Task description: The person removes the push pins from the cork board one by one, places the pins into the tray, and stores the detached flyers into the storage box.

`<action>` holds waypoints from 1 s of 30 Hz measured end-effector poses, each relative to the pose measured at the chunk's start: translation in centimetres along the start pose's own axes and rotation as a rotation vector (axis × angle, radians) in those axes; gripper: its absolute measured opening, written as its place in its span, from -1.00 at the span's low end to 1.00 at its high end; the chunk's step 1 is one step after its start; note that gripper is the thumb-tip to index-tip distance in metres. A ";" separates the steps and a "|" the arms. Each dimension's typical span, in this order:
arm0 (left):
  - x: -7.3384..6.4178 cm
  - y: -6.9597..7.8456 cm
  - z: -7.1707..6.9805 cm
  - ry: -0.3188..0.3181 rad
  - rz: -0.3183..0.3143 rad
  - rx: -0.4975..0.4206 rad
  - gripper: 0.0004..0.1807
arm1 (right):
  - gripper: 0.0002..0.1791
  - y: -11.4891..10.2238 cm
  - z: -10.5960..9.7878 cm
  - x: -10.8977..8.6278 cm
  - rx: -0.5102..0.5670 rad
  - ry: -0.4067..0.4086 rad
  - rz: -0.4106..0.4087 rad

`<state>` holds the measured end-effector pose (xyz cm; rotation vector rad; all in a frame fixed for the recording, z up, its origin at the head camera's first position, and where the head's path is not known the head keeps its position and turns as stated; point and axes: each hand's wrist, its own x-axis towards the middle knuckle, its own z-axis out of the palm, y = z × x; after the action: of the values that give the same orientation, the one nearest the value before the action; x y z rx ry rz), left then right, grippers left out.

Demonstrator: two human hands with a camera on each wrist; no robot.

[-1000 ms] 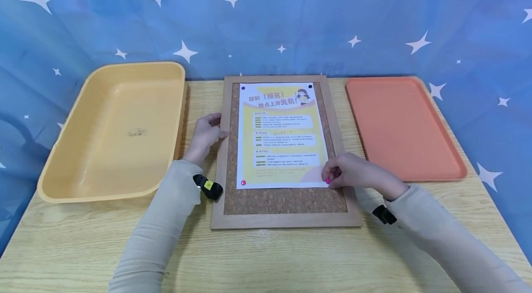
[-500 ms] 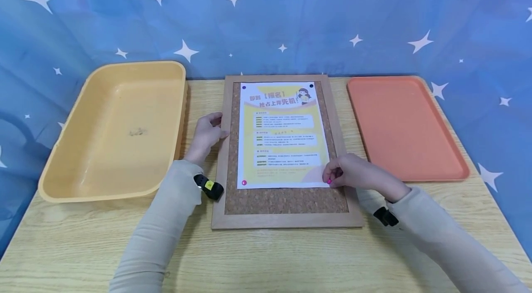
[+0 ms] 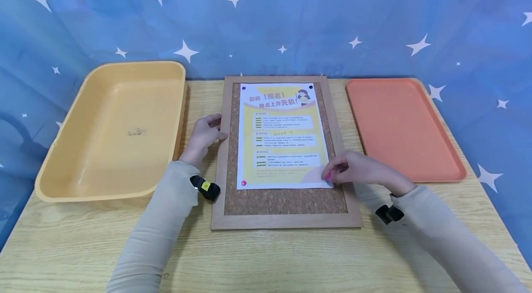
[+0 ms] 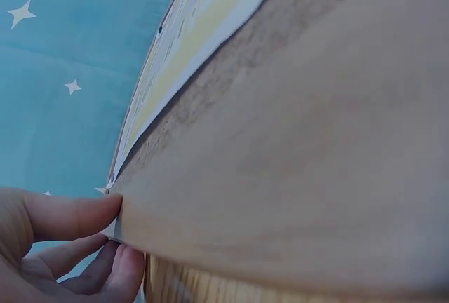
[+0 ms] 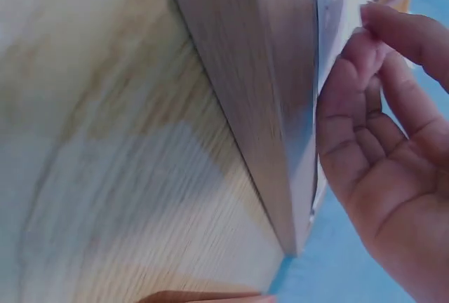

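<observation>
A wood-framed corkboard (image 3: 287, 203) lies on the table with a yellow-and-white printed poster (image 3: 282, 140) on it. Dark pins mark the poster's two upper corners, and a pink push pin (image 3: 244, 183) is at its lower left. My left hand (image 3: 203, 137) grips the board's left edge. In the left wrist view its thumb (image 4: 77, 217) lies on top of the frame, its fingers below. At the poster's lower right corner my right hand (image 3: 357, 168) pinches another pink push pin (image 3: 328, 176), partly covered by the fingers. The right wrist view hides this pin behind the curled fingers (image 5: 351, 106).
A deep yellow tub (image 3: 112, 145) stands left of the board. An orange tray (image 3: 407, 131) lies on the right, near the right forearm. Behind the table (image 3: 266, 260) hangs a blue cloth (image 3: 257, 15) with white stars.
The right hand has lifted and turned slightly at the lower right corner, its fingers shifting a little up the poster. The left hand keeps its place on the frame.
</observation>
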<state>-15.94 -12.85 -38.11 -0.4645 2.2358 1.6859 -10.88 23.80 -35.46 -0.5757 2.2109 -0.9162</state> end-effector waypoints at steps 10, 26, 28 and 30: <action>-0.6 0.4 0.2 0.001 0.001 0.027 -0.21 | -0.64 0.4 -2.9 -0.2 0.191 0.217 0.180; -1.0 0.2 0.5 0.008 0.033 0.082 -0.24 | -0.77 4.1 -8.3 -2.5 0.746 0.506 0.076; -1.0 0.2 0.5 0.013 0.039 0.092 -0.25 | -0.75 4.6 -8.8 -2.7 0.845 0.525 0.051; -1.1 0.3 0.6 0.029 0.051 0.112 -0.26 | -0.77 5.1 -9.2 -2.9 0.884 0.549 0.061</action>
<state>-15.06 -12.15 -37.55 -0.4110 2.3663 1.5772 -16.19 33.02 -33.15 0.1888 1.9322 -2.0160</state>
